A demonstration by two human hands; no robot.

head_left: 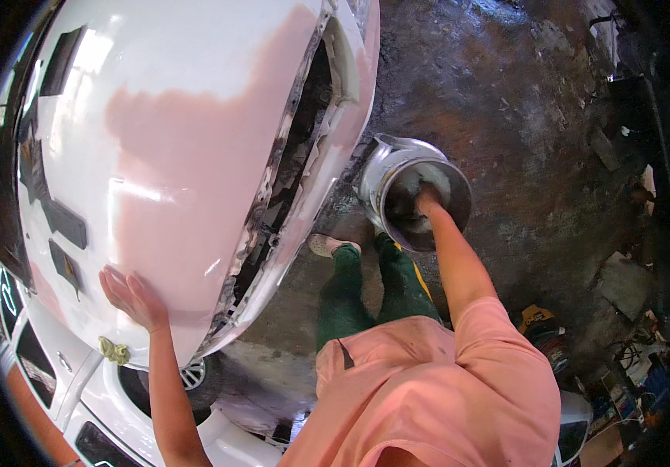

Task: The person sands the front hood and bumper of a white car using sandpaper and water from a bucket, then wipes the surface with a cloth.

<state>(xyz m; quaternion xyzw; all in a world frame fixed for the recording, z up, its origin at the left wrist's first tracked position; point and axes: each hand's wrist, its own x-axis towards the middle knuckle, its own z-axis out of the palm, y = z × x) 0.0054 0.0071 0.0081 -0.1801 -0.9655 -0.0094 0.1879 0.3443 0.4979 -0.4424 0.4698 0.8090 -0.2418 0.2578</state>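
My left hand (pixel 136 300) lies flat with its fingers stretched out on a white car hood (pixel 195 47), near the edge of a large pinkish patch (pixel 195 156) on the paint. On my right, my right hand (pixel 427 202) reaches down into a metal bucket (pixel 374 175) that stands on the floor. The bucket's inside is dark and wet-looking. My right fingers are hidden in it, so whether they hold anything does not show. Close to my left hand, dark flat pieces like sanding sheets (pixel 64 223) rest on the hood, and a crumpled yellowish cloth (pixel 114 351) sits by its edge.
Along the car's front runs an open, ragged gap (pixel 288 171) where inner parts show. A second white vehicle (pixel 78 373) stands at the lower left. The dark floor (pixel 522 156) looks wet and stained. Cluttered tools and cables (pixel 631 373) lie at the lower right.
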